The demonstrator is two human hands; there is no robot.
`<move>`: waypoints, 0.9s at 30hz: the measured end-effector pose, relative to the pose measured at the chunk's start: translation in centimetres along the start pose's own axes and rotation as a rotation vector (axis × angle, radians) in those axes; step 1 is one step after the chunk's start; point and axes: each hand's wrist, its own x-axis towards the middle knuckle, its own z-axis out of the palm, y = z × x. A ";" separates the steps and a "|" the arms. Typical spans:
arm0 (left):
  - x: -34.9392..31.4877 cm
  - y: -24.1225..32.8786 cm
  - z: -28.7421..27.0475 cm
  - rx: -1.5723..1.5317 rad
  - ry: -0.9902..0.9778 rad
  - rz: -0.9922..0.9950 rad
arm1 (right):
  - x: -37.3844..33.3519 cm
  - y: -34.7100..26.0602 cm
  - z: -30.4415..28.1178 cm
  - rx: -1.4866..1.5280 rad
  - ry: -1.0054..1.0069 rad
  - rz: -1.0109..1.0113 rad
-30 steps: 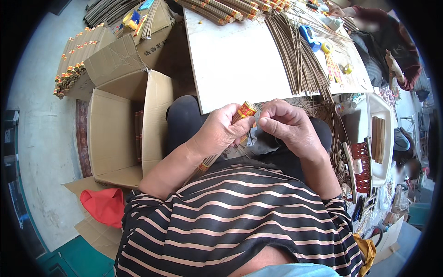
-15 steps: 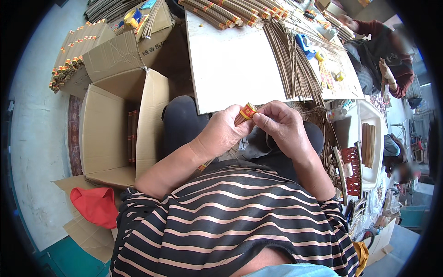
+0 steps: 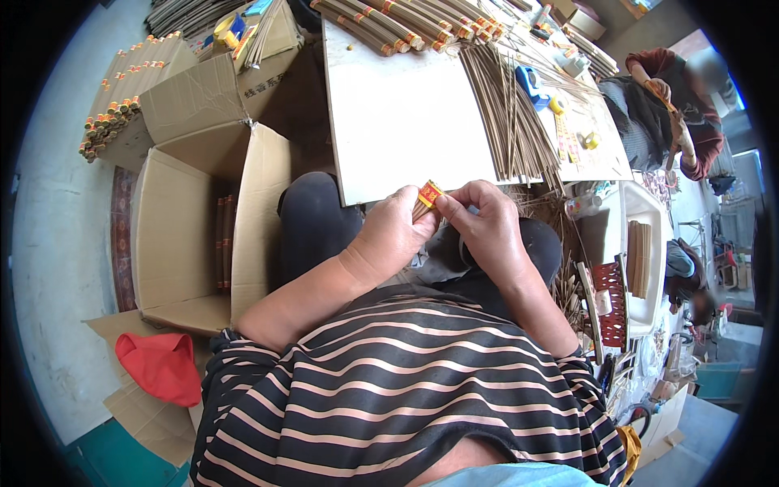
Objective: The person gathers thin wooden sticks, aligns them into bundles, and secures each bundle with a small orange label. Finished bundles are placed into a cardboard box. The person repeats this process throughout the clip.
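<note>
My left hand (image 3: 389, 231) is closed around a bundle of brown incense sticks (image 3: 419, 212), held just off the table's near edge. Around the bundle's upper end runs a red and yellow paper label (image 3: 429, 193). The thumb and fingers of my right hand (image 3: 489, 223) pinch that label at its right side. Most of the bundle is hidden by my left hand and forearm. Loose incense sticks (image 3: 511, 122) lie spread on the white table (image 3: 406, 122) in front of me.
Labelled bundles (image 3: 389, 24) lie at the table's far edge, near a blue tape dispenser (image 3: 531, 87). An open cardboard box (image 3: 178, 195) holding some bundles stands at my left, with a red cloth (image 3: 160, 367) below it. Another person (image 3: 673, 105) works at the far right.
The label on the bundle has turned slightly and shows more of its face. My right fingers stay pinched at it. The other person's hands have come together around something thin.
</note>
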 end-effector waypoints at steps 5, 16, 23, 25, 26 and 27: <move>0.1 0.6 -0.9 -0.109 -0.070 -0.055 | 0.0 0.1 0.0 -0.034 -0.012 0.062; -0.3 1.9 -2.8 -0.617 -0.370 -0.134 | -0.2 2.8 0.9 0.521 -0.108 0.025; -0.1 2.3 -3.1 -0.833 -0.533 -0.179 | 0.1 3.9 1.1 0.743 -0.216 -0.141; 0.1 2.0 -3.1 -0.886 -0.587 -0.219 | 0.3 4.2 0.9 0.728 -0.237 -0.184; 0.2 1.9 -2.9 -0.910 -0.598 -0.240 | 0.3 4.3 0.8 0.721 -0.247 -0.206; 0.3 1.7 -2.8 -0.935 -0.609 -0.259 | 0.4 4.2 0.6 0.743 -0.264 -0.215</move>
